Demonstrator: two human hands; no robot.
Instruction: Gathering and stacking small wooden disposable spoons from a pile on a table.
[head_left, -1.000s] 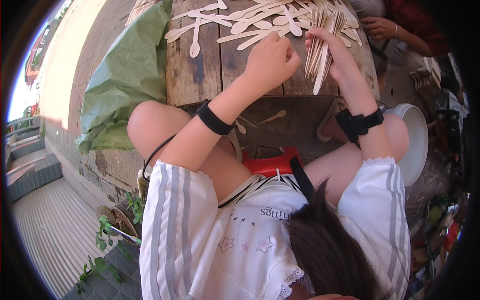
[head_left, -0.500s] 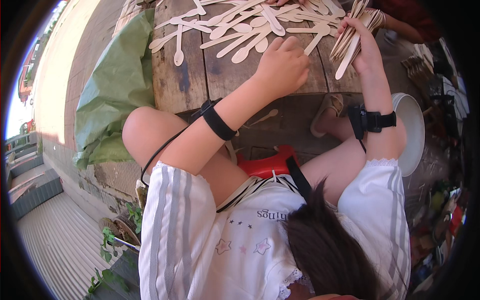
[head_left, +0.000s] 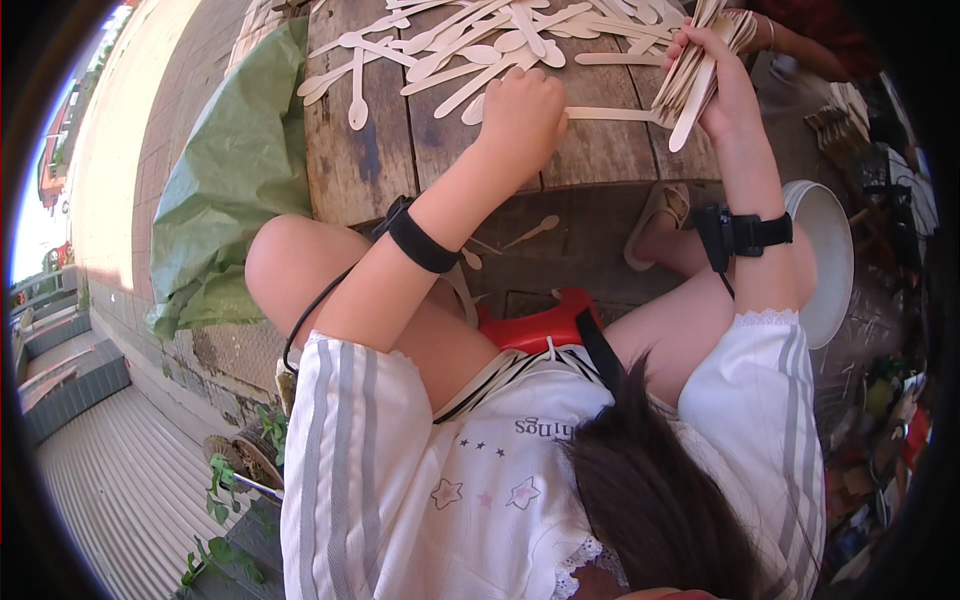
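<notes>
My right hand [head_left: 728, 95] is closed round a thick bundle of flat wooden spoons [head_left: 690, 90], held upright and slightly tilted over the table's right side. Closed, with its knuckles up, my left hand [head_left: 525, 118] is over the table's front part. A single wooden spoon [head_left: 612, 114] sticks out from it to the right, its far end reaching the bundle's lower part. The end inside my left fingers is hidden. Many loose wooden spoons [head_left: 480, 55] lie criss-cross on the worn wooden table [head_left: 365, 180], just beyond my left hand.
Another person's arm [head_left: 800, 50] comes in at the upper right, behind the bundle. A white bucket [head_left: 825, 265] stands right of my knee. Green sheeting [head_left: 225, 190] hangs at the table's left. A dropped spoon [head_left: 535, 232] lies below the table edge, near a red seat [head_left: 540, 325].
My left hand has moved a little left and toward me, and a spoon now lies level between it and the bundle. The other person's fingers at the far table edge are gone from view.
</notes>
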